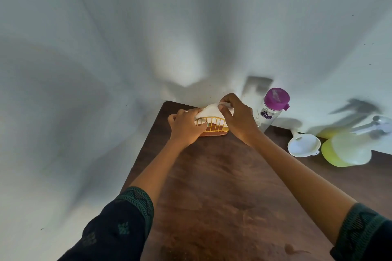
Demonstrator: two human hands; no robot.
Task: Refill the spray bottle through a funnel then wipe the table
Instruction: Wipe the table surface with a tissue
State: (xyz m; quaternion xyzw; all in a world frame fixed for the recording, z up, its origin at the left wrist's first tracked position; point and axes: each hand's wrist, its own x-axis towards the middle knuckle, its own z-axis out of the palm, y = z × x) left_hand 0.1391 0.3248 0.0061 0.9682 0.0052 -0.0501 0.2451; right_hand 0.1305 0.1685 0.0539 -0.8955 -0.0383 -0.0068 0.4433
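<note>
A yellow wire holder [214, 126] with white tissues [209, 111] stands at the far end of the brown table [222, 186]. My left hand [185, 127] grips the holder's left side. My right hand [237, 117] pinches the top tissue between thumb and fingers, and part of the tissue is lifted out. A white funnel [303, 144] lies on the table to the right. Beside it is the yellow spray bottle [347, 150], blurred, its white trigger head [379, 125] toward the right edge.
A clear water bottle with a purple cap [273, 108] stands against the white wall, just right of my right hand. The table's left edge runs diagonally from the holder toward my left sleeve. A small dark mark sits near the table's front right.
</note>
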